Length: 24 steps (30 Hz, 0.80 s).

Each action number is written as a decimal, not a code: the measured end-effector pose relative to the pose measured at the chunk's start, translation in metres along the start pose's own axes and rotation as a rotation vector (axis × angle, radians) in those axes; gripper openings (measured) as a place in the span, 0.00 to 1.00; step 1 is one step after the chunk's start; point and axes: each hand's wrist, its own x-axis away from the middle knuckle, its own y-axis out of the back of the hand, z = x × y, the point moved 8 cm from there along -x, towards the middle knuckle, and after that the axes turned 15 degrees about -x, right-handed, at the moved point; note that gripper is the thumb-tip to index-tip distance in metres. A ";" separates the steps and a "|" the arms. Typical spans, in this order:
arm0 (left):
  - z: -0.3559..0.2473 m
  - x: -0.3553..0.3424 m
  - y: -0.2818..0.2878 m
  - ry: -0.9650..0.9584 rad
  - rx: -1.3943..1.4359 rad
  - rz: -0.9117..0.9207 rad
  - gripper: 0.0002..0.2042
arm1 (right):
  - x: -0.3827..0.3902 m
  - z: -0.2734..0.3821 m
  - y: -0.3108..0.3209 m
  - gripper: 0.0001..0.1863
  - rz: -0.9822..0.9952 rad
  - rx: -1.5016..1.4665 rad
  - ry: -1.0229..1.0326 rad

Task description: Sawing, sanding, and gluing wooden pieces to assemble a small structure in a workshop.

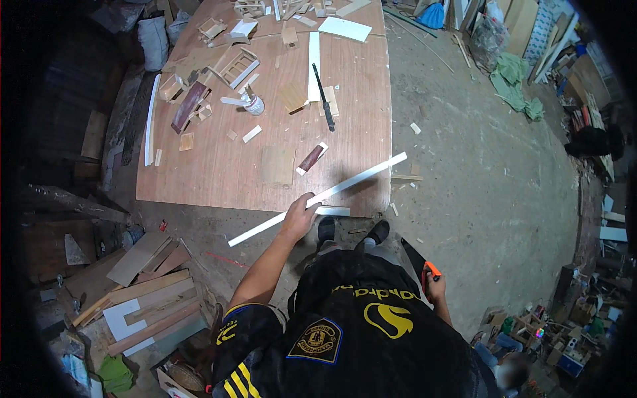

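My left hand (302, 213) is closed around a long white wooden strip (358, 178), which slants up to the right over the table's near edge. A shorter white strip (335, 211) lies along that edge, just right of my left hand. Down by my right side, my right hand (436, 289) grips the orange handle of a handsaw (414, 255). The saw's dark blade points up and left, away from the table. Past the long strip, a small block with a dark red face (312, 159) and a flat square wood piece (277, 164) rest on the tabletop.
The wooden table (219, 179) carries small wooden frames (237, 67), a can with a brush (253, 104), a long black tool (324, 99) and white boards (345, 28). Stacked offcuts (152, 292) lie at lower left. Another person (507, 365) is at lower right, near clutter.
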 end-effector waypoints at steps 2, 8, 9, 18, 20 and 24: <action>-0.008 -0.006 0.018 0.057 0.045 -0.036 0.17 | -0.001 -0.004 0.004 0.15 -0.047 0.041 -0.012; -0.038 -0.026 0.094 0.211 0.178 -0.281 0.17 | -0.029 -0.043 0.026 0.18 -0.080 0.049 -0.031; -0.040 -0.028 0.106 0.214 0.174 -0.284 0.17 | -0.029 -0.038 0.023 0.18 -0.074 0.050 -0.028; 0.082 0.029 0.163 1.032 0.357 -0.672 0.16 | -0.038 -0.018 0.015 0.18 -0.060 0.050 0.039; 0.094 0.031 0.154 1.076 0.407 -0.719 0.16 | -0.042 -0.020 0.013 0.17 -0.033 0.008 0.035; 0.116 0.050 0.098 1.228 0.587 -0.829 0.14 | -0.041 -0.005 0.005 0.15 -0.009 0.116 0.069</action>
